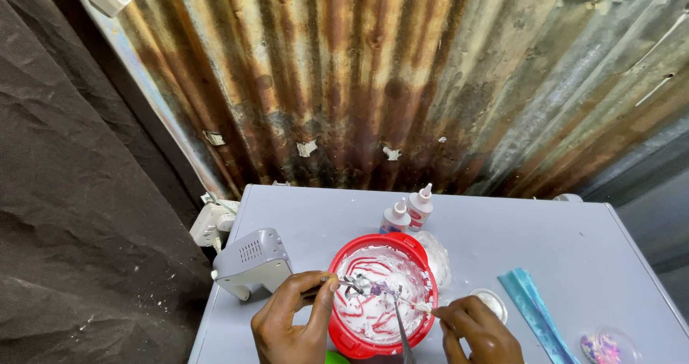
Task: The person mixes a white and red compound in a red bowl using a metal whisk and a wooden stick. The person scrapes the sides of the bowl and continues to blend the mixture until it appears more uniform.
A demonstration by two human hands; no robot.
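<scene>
Both hands (294, 324) (477, 332), wrists cropped, work over red bowl (344, 342).

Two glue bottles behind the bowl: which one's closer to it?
The left bottle, shorter in view, almost touching the red bowl's rim; the other bottle stands behind it, to the right.

Rusty corrugated wall (373, 84), dark cloth (79, 192), grey table (574, 249).

Both hands, left hand (291, 324) and right hand (477, 332), hold thin sticks over the red bowl (380, 296); two glue bottles (408, 213) stand behind the bowl.
</scene>
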